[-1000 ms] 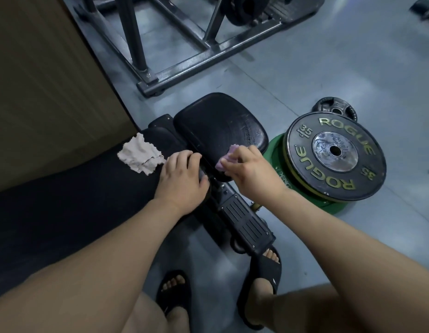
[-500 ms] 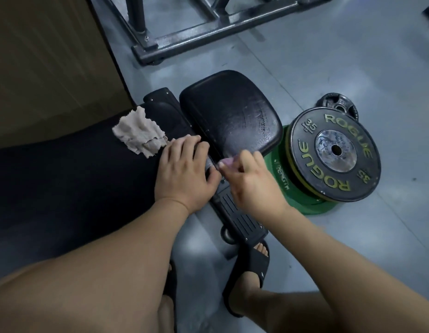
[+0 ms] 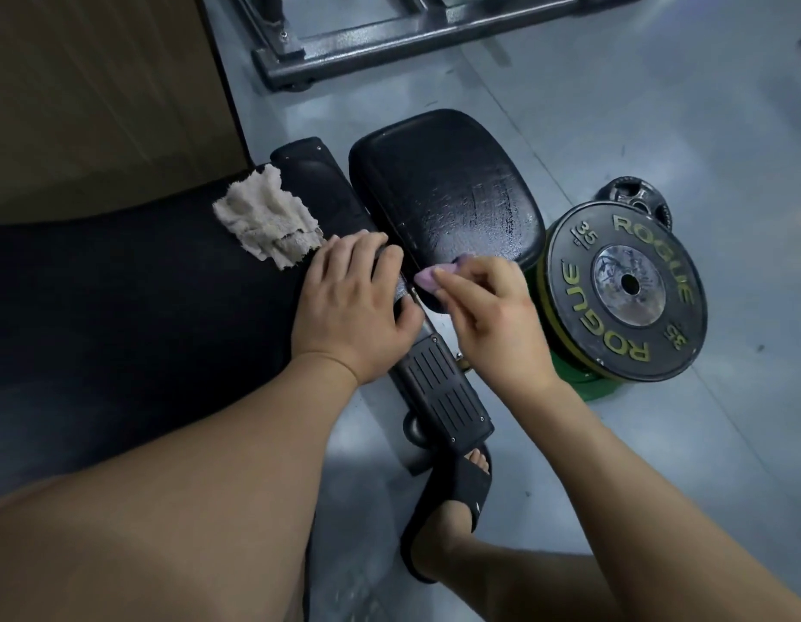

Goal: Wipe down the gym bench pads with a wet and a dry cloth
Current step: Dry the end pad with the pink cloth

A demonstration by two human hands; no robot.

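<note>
Right grip pinched a purple cloth against the near edge of the seat pad.
Left grip lay flat, fingers straight, between the pads; a beige cloth sat on the long pad beside it.

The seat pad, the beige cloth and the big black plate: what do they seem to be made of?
Seat pad: probably vinyl or imitation leather; smooth black skin, glossy with streaks. Beige cloth: soft towel-like fabric; fuzzy, crumpled, ragged edges. Big black plate: likely matte rubber round a scuffed metal hub.
</note>
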